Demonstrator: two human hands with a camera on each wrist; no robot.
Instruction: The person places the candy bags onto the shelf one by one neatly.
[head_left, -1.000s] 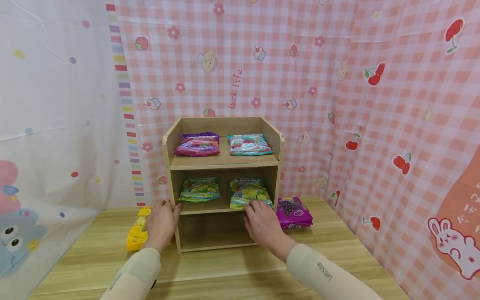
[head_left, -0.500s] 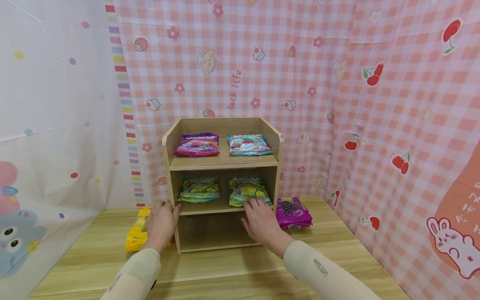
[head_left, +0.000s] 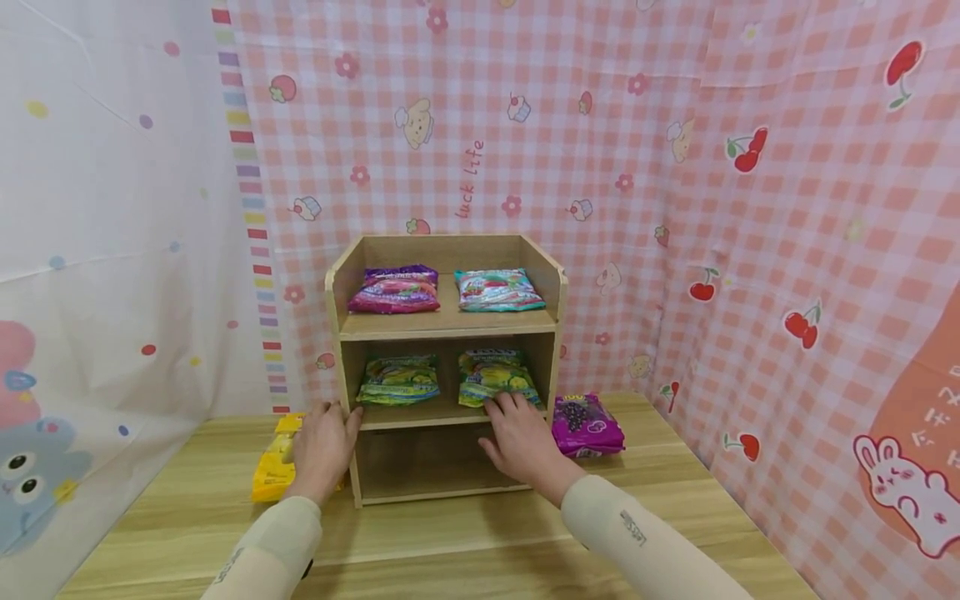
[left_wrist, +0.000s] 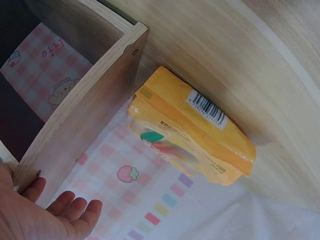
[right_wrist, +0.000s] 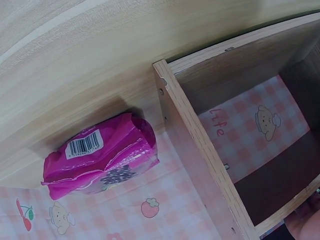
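Note:
A small three-tier wooden shelf (head_left: 450, 327) stands before me in the head view. My left hand (head_left: 324, 446) holds its left side panel (left_wrist: 82, 112) at the front edge, thumb on the inner side and index finger on the outer; the other fingers are loosely bent. On the middle tier, the fingertips of my right hand (head_left: 527, 440) touch the front edge of a green-yellow candy bag (head_left: 497, 379), thumb standing apart. Left of it lies a similar green bag (head_left: 399, 381). The right wrist view shows little of the hand, and the bag's contact is hidden there.
On the top tier lie a purple-pink candy bag (head_left: 396, 289) and a turquoise one (head_left: 498, 289). A yellow bag (left_wrist: 192, 132) stands left of the shelf, a magenta grape bag (right_wrist: 102, 155) right of it. Patterned curtains (head_left: 480, 125) hang behind and at the sides.
The right-hand green-yellow bag has slid slightly deeper into the middle tier, with my right fingers following at its front edge. My left hand stays in place.

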